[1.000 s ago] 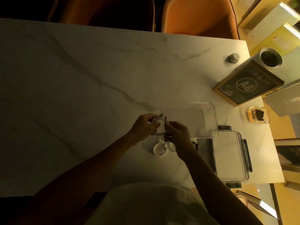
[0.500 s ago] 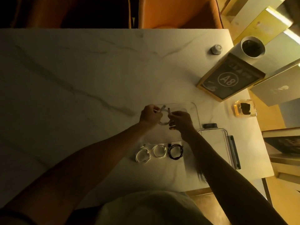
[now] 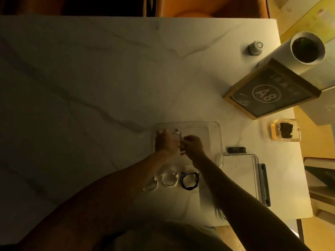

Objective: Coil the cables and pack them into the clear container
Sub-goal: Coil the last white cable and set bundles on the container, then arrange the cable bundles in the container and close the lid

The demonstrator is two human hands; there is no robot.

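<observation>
On the desk [image 3: 90, 87]: clear container [image 3: 215, 134] near centre-right, lid [image 3: 241, 178] just right of and nearer than it. Three coiled cables [image 3: 170, 179] in a row before the container. Framed sign [image 3: 268, 93] far right, behind the lid.

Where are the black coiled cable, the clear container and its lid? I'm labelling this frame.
black coiled cable [image 3: 189, 181]: head view, on the coil's near edge.
clear container [image 3: 214, 134]: head view, on its bare right wall.
lid [image 3: 241, 178]: head view, on the middle of its clear panel.
</observation>
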